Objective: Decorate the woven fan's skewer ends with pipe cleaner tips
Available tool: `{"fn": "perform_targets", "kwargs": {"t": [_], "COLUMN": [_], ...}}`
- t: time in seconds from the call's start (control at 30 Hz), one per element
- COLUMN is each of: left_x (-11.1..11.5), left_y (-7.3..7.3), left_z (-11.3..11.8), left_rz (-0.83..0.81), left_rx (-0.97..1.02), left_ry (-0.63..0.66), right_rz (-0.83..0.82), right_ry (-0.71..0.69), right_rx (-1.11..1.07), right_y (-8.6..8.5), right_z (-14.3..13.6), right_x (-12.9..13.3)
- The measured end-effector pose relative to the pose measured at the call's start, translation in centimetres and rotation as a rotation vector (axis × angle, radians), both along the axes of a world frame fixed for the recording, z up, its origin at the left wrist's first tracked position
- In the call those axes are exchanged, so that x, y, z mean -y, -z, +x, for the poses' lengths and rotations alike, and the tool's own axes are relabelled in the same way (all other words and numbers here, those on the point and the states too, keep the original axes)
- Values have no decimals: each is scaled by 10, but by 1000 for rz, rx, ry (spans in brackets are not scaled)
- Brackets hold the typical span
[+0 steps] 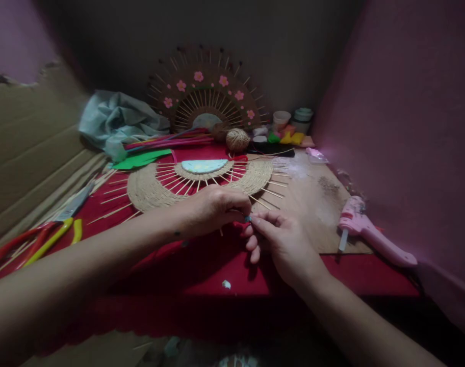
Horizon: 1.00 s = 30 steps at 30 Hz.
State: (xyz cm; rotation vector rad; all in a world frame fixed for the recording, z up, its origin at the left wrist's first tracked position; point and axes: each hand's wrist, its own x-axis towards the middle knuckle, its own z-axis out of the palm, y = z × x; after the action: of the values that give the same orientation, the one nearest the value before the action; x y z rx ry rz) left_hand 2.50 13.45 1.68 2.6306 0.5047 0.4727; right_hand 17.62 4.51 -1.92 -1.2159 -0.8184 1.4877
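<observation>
My left hand [217, 209] reaches over the front edge of a woven twine half-circle [144, 188] with thin sticks fanning out. Its fingers are closed, pinching a small light-blue piece [248, 218]. My right hand [284, 237] meets it from the right, with thumb and index finger pressed on the same piece. Behind my hands, a pale blue half-disc [204, 166] lies at the centre of the woven half-circle. The fingers of my left hand are partly hidden behind the thumb and the right hand.
Scissors [45, 239] lie at left, a pink glue gun [373, 234] at right. Behind are a flower-decorated fan [213, 92], a twine ball [237, 139], green sheet [143, 160], crumpled cloth [121, 120] and coloured clay packs [291, 137]. A small white scrap [226, 284] lies near the front edge.
</observation>
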Motion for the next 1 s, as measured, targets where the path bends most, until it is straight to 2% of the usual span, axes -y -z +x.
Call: {"fn": "perform_targets", "kwargs": {"t": [0.07,0.2,0.27,0.37,0.7,1.0], "left_x": [0,-2,-2,-1,2,1], "left_y": [1,5,6,6,3,-1], "left_z": [0,-1,-1,-2,-3,-4], "left_rz": [7,52,68,78,76,101], "left_rx": [7,29,45,51,73,40], "left_ry": [4,2,-9,-15,-1,43], "right_rz": [107,465,610,730,804,795], "right_ry": [24,152,213,249,302,240], "right_rx": [215,649,778,862,936,946], "right_y": [3,10,12,13,13,12], "right_z": [-1,-2,-2,-3,-4,-5], "right_x": [5,10,10,8,8,10]}}
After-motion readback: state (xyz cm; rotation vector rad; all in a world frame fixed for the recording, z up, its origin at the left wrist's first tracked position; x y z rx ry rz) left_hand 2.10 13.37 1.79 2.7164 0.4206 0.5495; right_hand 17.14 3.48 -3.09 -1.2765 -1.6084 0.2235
